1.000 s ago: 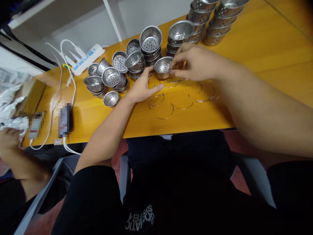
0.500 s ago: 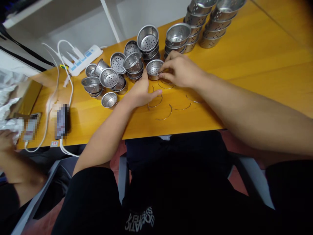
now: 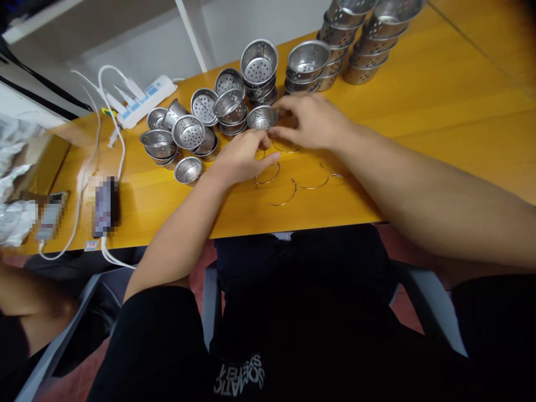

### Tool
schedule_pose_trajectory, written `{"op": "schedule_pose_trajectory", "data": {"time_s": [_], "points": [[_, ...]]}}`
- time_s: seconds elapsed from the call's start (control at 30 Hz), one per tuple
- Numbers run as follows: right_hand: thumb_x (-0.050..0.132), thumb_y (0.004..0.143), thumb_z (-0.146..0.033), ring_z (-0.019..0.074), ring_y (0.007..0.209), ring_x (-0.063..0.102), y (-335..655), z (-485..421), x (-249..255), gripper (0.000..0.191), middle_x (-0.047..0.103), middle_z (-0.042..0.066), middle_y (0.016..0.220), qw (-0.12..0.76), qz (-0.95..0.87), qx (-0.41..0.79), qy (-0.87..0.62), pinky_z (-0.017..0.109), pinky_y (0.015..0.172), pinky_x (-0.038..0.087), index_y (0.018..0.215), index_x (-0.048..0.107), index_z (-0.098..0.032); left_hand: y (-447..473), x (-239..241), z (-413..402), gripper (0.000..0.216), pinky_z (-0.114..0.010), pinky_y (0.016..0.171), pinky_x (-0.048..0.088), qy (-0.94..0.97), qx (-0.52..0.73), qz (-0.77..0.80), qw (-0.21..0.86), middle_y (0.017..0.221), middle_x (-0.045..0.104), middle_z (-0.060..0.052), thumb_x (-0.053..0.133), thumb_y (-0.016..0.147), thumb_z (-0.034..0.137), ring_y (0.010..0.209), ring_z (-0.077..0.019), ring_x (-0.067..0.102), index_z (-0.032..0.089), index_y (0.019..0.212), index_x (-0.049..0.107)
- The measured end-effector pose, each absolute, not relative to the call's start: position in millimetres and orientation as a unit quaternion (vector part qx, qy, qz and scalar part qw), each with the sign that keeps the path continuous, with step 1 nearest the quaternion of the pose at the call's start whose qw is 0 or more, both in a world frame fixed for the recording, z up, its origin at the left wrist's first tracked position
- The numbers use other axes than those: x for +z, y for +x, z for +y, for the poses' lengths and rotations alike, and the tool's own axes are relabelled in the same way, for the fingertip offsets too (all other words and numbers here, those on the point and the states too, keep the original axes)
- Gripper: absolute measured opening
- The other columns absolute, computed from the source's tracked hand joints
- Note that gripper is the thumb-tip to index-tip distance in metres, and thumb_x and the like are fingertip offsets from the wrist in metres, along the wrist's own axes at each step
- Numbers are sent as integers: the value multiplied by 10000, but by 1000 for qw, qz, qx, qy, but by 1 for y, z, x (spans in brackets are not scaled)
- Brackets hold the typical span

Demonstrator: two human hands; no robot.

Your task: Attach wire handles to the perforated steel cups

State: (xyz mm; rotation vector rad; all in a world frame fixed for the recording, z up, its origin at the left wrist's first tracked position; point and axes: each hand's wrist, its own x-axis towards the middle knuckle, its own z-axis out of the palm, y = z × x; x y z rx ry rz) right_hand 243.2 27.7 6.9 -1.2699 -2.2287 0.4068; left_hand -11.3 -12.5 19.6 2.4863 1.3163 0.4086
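A small perforated steel basket (image 3: 261,117) stands on the yellow table (image 3: 439,111) between my hands. My right hand (image 3: 309,121) rests beside it with fingers curled at its rim, pinching what looks like a wire handle. My left hand (image 3: 243,156) lies below the basket, fingers bent toward it and touching the table. Several curved wire handles (image 3: 288,192) lie loose in front of my hands.
Loose and stacked perforated baskets (image 3: 196,131) crowd the table's left; taller stacks (image 3: 360,33) stand at the back right. A white power strip (image 3: 140,97) with cables, a dark adapter (image 3: 104,204) and crumpled foil (image 3: 14,220) are at the left. Another person's arm (image 3: 29,301) shows lower left.
My right hand has slid left with the basket and my left hand has closed in under it. The other person's hand at the left edge has dropped away from the foil.
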Motion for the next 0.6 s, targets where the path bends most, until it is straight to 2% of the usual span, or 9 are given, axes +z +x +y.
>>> {"op": "schedule_pose_trajectory", "data": {"time_s": [0.07, 0.13, 0.17, 0.23, 0.27, 0.33, 0.4, 0.5, 0.6], "points": [[814, 1139, -420, 339, 1084, 781, 251, 24, 17, 277, 900, 136, 1272, 316, -804, 138, -484, 518, 1084, 619, 1376, 851, -282, -12, 18, -11, 200, -452, 1132, 677, 875, 153, 432, 156, 1280, 886, -120, 856, 1105, 331, 1216, -300, 850, 212, 1266, 845], [799, 1132, -261, 309, 1015, 785, 262, 26, 23, 214, 879, 140, 1192, 389, -766, 81, -505, 483, 1044, 628, 1338, 853, -240, -11, 16, -11, 168, -444, 1119, 680, 889, 162, 394, 168, 1251, 878, -106, 852, 1113, 311, 1183, -282, 849, 219, 1253, 848], [794, 1122, -197, 319, 1064, 797, 269, 29, 24, 245, 863, 164, 1231, 421, -748, 41, -512, 488, 1070, 633, 1358, 856, -220, -11, 16, -11, 152, -437, 1113, 681, 895, 165, 376, 175, 1243, 875, -103, 851, 1117, 301, 1170, -272, 848, 220, 1246, 848], [803, 1143, -174, 364, 1360, 768, 281, 38, 20, 362, 772, 243, 1508, 446, -734, -18, -512, 522, 1224, 612, 1502, 846, -196, -10, 16, -11, 124, -415, 1092, 682, 903, 167, 348, 188, 1240, 872, -102, 852, 1122, 281, 1148, -249, 847, 216, 1228, 845], [810, 1190, -225, 369, 1487, 721, 287, 43, 17, 393, 693, 263, 1617, 444, -738, -16, -508, 525, 1304, 588, 1582, 832, -195, -10, 15, -11, 116, -403, 1083, 683, 906, 168, 337, 194, 1243, 873, -102, 853, 1124, 275, 1140, -237, 847, 213, 1222, 843], [919, 1134, -210, 392, 1612, 647, 294, 54, 9, 452, 615, 275, 1671, 432, -740, 10, -516, 541, 1405, 532, 1576, 846, -150, -11, 14, -10, 111, -383, 1075, 685, 908, 170, 323, 204, 1245, 878, -98, 853, 1129, 276, 1128, -218, 849, 211, 1219, 840], [964, 1091, -167, 383, 1570, 674, 297, 63, 2, 377, 641, 265, 1662, 420, -736, 45, -528, 541, 1366, 561, 1454, 867, -146, -12, 13, -8, 116, -376, 1069, 692, 909, 173, 316, 212, 1238, 885, -93, 854, 1129, 286, 1118, -210, 852, 211, 1218, 843], [939, 1145, -219, 333, 1418, 719, 299, 71, -2, 205, 732, 212, 1629, 406, -734, 72, -540, 503, 1241, 599, 1325, 841, -236, -14, 10, -5, 132, -382, 1069, 706, 906, 178, 314, 220, 1227, 889, -92, 856, 1120, 290, 1112, -212, 858, 206, 1223, 855], [1018, 1072, -237, 301, 1254, 707, 303, 76, 0, 220, 803, 164, 1490, 408, -716, 64, -562, 475, 1150, 578, 1182, 827, -247, -15, 9, -4, 139, -384, 1065, 715, 904, 185, 316, 221, 1225, 894, -93, 857, 1116, 289, 1107, -211, 861, 203, 1225, 860]]}}
